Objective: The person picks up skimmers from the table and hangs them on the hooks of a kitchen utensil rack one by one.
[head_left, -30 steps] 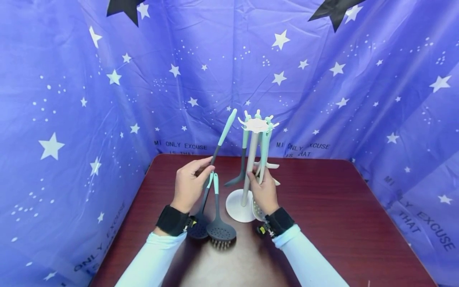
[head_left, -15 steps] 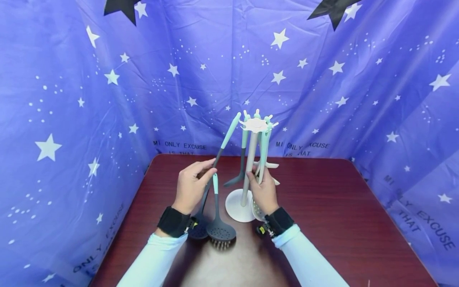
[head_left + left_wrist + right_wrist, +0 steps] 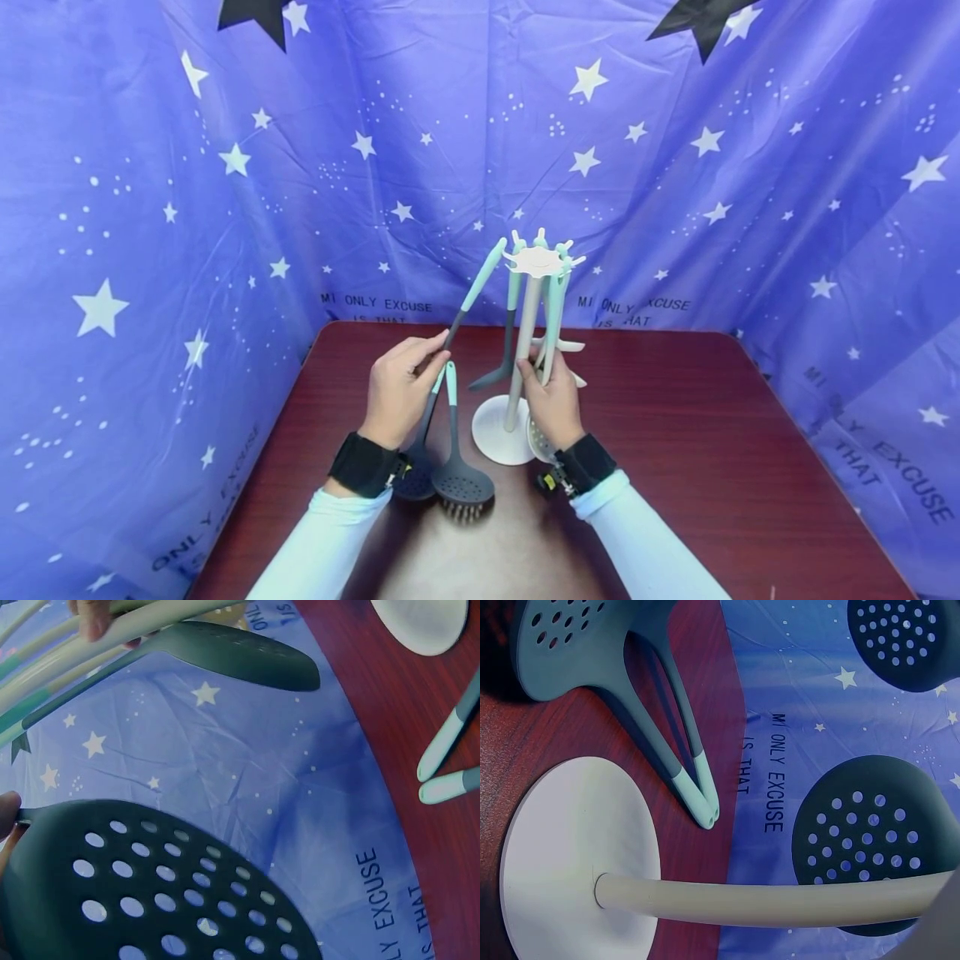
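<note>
My left hand [image 3: 405,387] pinches a skimmer [image 3: 483,275] by its dark shaft, just below the mint handle. The handle leans up and right, its tip right at the hooked top of a white utensil stand [image 3: 536,262]. Low in the left wrist view, the skimmer's dark perforated head [image 3: 202,877] shows. The right hand [image 3: 557,404] grips the stand's pole, with its fingers partly hidden behind hanging utensils. Another dark skimmer [image 3: 493,377] hangs at the stand's back left. Several mint-handled utensils with cream shafts [image 3: 553,333] hang on the right side.
Two more dark perforated utensils [image 3: 462,479] lie on the red-brown table [image 3: 675,467], left of the stand's round white base [image 3: 498,450]. Their handle ends meet in the right wrist view. A blue star-patterned cloth [image 3: 450,150] surrounds the table.
The skimmer in my left hand has shifted slightly right, bringing its handle tip to the stand's hooks. My right hand and the stand have stayed in place.
</note>
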`<action>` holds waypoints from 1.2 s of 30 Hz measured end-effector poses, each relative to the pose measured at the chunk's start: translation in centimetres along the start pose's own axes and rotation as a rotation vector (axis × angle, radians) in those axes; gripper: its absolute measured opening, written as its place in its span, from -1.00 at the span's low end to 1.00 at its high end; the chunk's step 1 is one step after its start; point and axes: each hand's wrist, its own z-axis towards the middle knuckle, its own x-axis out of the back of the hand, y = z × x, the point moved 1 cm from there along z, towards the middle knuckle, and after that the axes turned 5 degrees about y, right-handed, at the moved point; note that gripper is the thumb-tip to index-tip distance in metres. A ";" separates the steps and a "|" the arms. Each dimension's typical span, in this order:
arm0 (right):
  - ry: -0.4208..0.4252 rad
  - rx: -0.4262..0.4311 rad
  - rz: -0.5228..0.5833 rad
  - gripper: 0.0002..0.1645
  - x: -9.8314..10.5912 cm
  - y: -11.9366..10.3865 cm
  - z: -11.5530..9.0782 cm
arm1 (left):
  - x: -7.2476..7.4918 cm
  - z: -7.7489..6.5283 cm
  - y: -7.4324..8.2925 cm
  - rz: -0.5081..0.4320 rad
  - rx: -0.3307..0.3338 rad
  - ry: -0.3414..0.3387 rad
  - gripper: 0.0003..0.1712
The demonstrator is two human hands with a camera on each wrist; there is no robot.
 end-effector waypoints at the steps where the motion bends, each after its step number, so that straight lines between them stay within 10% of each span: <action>1: 0.000 0.000 0.000 -0.77 0.0 0.0 0.0 | 0.0 0.0 0.0 0.016 -0.022 0.004 -0.63; 8: 0.000 -0.015 0.006 -0.76 0.0 0.3 -0.2 | -0.2 -0.2 0.1 0.055 -0.072 -0.011 -0.62; 23: 0.018 -0.003 0.006 -0.77 0.0 0.2 -0.1 | -0.8 -1.0 -2.8 0.093 0.315 -0.253 -0.62; 30: 0.015 -0.016 -0.008 -0.77 0.0 0.4 -0.1 | -1.4 -3.9 -7.1 0.258 0.524 -0.494 -0.63; 36: 0.010 -0.009 -0.006 -0.76 -0.1 0.3 -0.1 | -2.0 -5.9 -8.9 0.320 0.574 -0.533 -0.66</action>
